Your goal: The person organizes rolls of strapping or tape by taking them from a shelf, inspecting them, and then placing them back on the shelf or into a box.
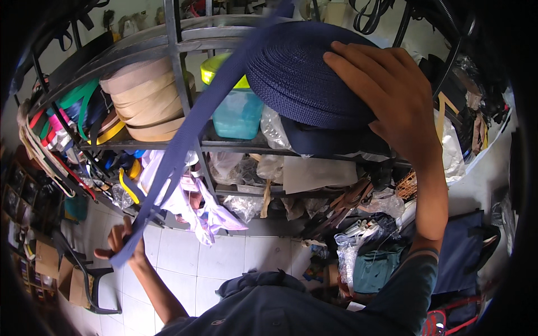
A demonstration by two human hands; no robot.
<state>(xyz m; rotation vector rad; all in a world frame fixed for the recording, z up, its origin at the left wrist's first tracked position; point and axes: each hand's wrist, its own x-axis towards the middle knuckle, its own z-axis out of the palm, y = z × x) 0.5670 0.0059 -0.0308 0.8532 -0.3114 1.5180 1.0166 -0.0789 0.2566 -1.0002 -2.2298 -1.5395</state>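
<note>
My right hand (392,89) rests flat on a big roll of navy blue webbing (305,84) on the metal shelf rack (179,67), fingers spread over its top right side. A long navy strap (190,134) runs from the roll diagonally down to the left. My left hand (124,242) is low at the left and grips the strap's lower end, arm stretched out over the white tiled floor.
The rack holds beige webbing rolls (148,101), a teal plastic jar with yellow lid (235,109), coloured straps (73,112) and plastic bags (269,168). Cardboard boxes (56,269) and a black chair (95,280) stand lower left. Dark bags (465,252) pile at the right.
</note>
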